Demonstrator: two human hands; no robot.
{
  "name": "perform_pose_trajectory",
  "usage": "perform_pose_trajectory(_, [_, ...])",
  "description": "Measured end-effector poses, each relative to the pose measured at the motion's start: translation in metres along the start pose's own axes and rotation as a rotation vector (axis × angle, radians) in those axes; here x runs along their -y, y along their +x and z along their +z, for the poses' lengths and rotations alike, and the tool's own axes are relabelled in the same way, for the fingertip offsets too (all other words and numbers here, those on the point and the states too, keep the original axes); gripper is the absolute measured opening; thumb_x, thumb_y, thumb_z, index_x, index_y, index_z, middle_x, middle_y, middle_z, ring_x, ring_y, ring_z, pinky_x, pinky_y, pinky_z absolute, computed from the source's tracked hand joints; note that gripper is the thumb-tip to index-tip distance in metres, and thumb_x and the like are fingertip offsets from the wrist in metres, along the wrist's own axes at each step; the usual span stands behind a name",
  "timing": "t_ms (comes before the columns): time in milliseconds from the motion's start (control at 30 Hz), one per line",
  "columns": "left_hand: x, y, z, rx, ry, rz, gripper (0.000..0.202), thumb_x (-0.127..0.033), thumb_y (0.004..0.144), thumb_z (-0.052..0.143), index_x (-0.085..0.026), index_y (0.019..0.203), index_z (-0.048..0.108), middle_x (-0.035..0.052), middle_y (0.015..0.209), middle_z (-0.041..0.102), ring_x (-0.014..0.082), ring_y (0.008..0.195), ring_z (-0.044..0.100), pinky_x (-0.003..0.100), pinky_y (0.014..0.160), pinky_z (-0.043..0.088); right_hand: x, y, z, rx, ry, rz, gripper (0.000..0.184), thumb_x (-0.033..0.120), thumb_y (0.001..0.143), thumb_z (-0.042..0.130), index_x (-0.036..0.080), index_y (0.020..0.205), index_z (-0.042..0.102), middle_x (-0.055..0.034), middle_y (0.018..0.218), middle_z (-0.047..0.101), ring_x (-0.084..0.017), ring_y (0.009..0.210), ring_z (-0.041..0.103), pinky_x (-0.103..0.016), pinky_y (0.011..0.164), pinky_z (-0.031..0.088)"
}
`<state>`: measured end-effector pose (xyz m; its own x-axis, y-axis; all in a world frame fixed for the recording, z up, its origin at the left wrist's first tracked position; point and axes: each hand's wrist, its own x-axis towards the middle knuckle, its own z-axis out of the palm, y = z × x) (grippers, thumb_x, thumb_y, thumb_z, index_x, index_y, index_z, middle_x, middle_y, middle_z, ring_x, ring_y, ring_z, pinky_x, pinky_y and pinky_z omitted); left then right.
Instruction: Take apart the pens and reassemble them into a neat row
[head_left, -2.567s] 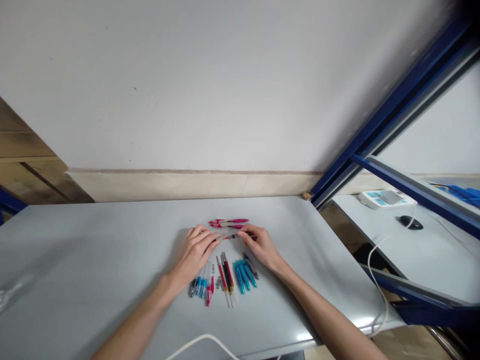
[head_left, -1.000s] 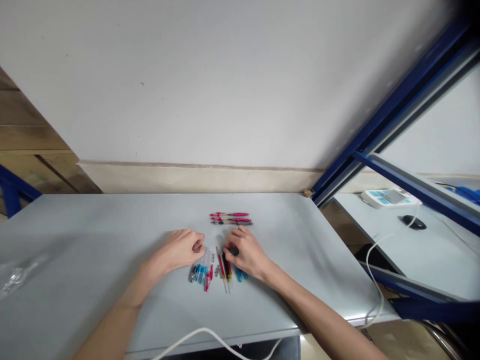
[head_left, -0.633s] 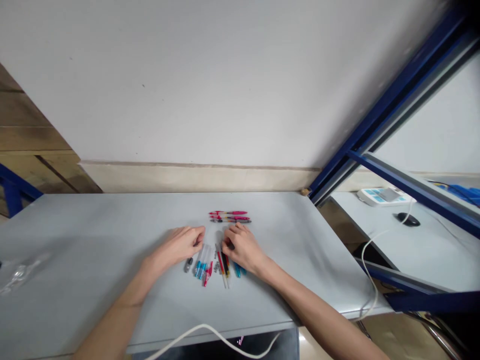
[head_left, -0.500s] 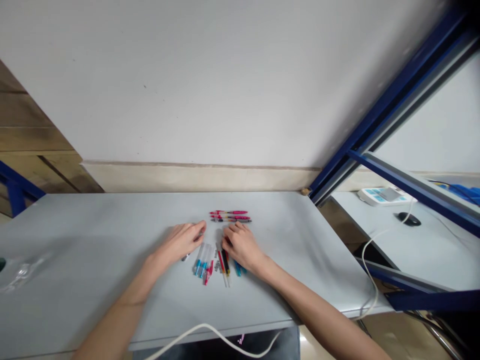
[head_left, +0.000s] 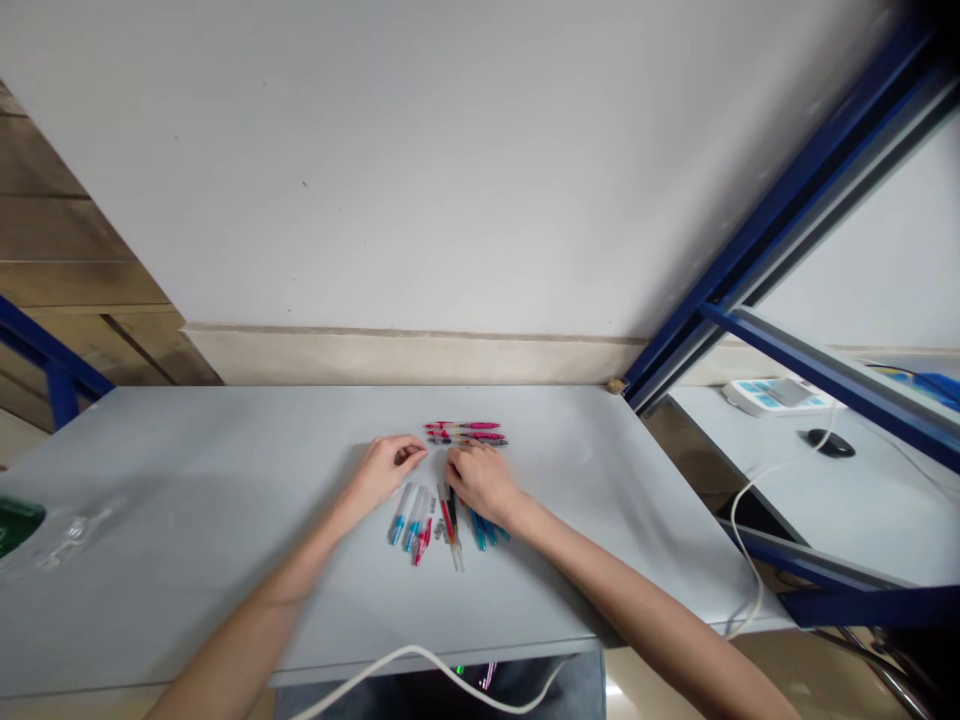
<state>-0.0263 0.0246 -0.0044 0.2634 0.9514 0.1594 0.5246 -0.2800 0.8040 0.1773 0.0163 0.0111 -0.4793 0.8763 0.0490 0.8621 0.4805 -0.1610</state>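
Observation:
My left hand (head_left: pixel 391 466) is just above the table, thumb and index finger curled together in a pinch. Whatever may be between those tips is hidden. My right hand (head_left: pixel 480 478) has its fingers bent down over the upper ends of the pen refills (head_left: pixel 450 520); its fingertips are mostly out of sight. Between the hands lie clear pen barrels with blue grips (head_left: pixel 405 515), a pink pen part (head_left: pixel 422 542) and tiny springs (head_left: pixel 440 527). Blue pen parts (head_left: pixel 487 533) show from under my right wrist. Behind the hands, assembled pink pens (head_left: pixel 476 426) and a dark-grey pen (head_left: pixel 495 442) lie in a row.
At the left of the grey table (head_left: pixel 225 560) is a clear plastic bag (head_left: pixel 71 540) with a green patch. A white cable (head_left: pixel 409 650) loops across the front edge. Beyond the blue frame (head_left: pixel 780 190), a side table holds a white device (head_left: pixel 776 395) and a black mouse (head_left: pixel 831 442).
My left hand has lifted slightly up and right toward the row of pens, and the grey piece beneath it no longer shows. My right hand has hardly moved. The view has shifted slightly.

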Motion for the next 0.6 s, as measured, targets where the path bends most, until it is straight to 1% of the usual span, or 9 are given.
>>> perform_pose_trajectory(67, [0.002,0.001,0.001,-0.005,-0.081,-0.032,0.023,-0.037,0.089,0.059,-0.018,0.085,0.07,0.0003,0.067,0.067,0.0149,0.064,0.061,0.024,0.064,0.046,-0.001,0.001,-0.001,0.004,0.002,0.009,0.021,0.02,0.093,0.052,0.016,0.079,0.067,-0.0118,0.081,0.073,-0.024,0.078,0.064,-0.031,0.071,0.036])
perform_pose_trajectory(133, [0.002,0.001,0.001,-0.012,-0.157,-0.049,0.024,-0.039,0.088,0.061,-0.017,0.084,0.069,0.0009,0.067,0.067,0.015,0.064,0.061,0.024,0.063,0.046,-0.003,0.001,-0.003,0.0,0.031,0.028,0.021,0.021,0.09,0.054,0.017,0.072,0.065,-0.0094,0.074,0.07,-0.021,0.068,0.061,-0.03,0.064,0.033])
perform_pose_trajectory(200, [0.003,0.001,0.002,-0.027,-0.203,-0.057,0.025,-0.04,0.087,0.063,-0.016,0.084,0.069,0.0017,0.068,0.068,0.0151,0.065,0.062,0.024,0.065,0.047,-0.008,0.001,-0.005,-0.031,0.147,0.059,0.021,0.019,0.086,0.056,0.017,0.066,0.061,-0.0052,0.066,0.066,-0.017,0.06,0.055,-0.029,0.06,0.029])
perform_pose_trajectory(267, [0.004,0.002,0.002,-0.064,-0.236,-0.067,0.026,-0.041,0.086,0.065,-0.015,0.085,0.069,0.0025,0.069,0.068,0.0151,0.065,0.062,0.024,0.065,0.047,-0.014,0.0,-0.008,-0.078,0.365,0.081,0.02,0.017,0.082,0.056,0.017,0.062,0.058,-0.001,0.06,0.06,-0.013,0.057,0.048,-0.027,0.058,0.028])
perform_pose_trajectory(333, [0.005,0.002,0.002,-0.12,-0.283,-0.083,0.029,-0.043,0.085,0.067,-0.014,0.087,0.07,0.0036,0.071,0.07,0.0152,0.066,0.063,0.024,0.063,0.047,-0.023,-0.002,-0.011,-0.117,0.621,0.09,0.02,0.017,0.08,0.054,0.017,0.06,0.055,0.0017,0.057,0.054,-0.012,0.055,0.044,-0.025,0.057,0.028])
perform_pose_trajectory(433, [0.005,0.003,0.001,-0.16,-0.379,-0.097,0.037,-0.047,0.082,0.072,-0.013,0.096,0.073,0.0051,0.076,0.071,0.0154,0.068,0.064,0.024,0.063,0.048,-0.034,-0.006,-0.018,-0.138,0.956,0.116,0.024,0.026,0.082,0.055,0.017,0.06,0.055,0.0023,0.057,0.051,-0.012,0.055,0.042,-0.025,0.056,0.031])
perform_pose_trajectory(500, [0.004,0.002,-0.001,-0.138,-0.41,-0.105,0.041,-0.05,0.082,0.072,-0.013,0.099,0.074,0.0041,0.074,0.069,0.0144,0.066,0.062,0.023,0.061,0.047,-0.038,-0.009,-0.023,-0.142,1.128,0.142,0.022,0.031,0.082,0.059,0.017,0.064,0.06,0.0015,0.061,0.055,-0.013,0.059,0.046,-0.025,0.059,0.034])
perform_pose_trajectory(600, [-0.001,0.001,-0.003,-0.064,-0.454,-0.159,0.044,-0.054,0.085,0.069,-0.012,0.098,0.074,0.0014,0.065,0.062,0.0126,0.06,0.058,0.022,0.054,0.043,-0.04,-0.011,-0.025,-0.147,1.282,0.187,0.016,0.032,0.078,0.064,0.017,0.071,0.064,0.0011,0.067,0.057,-0.013,0.064,0.049,-0.026,0.064,0.037])
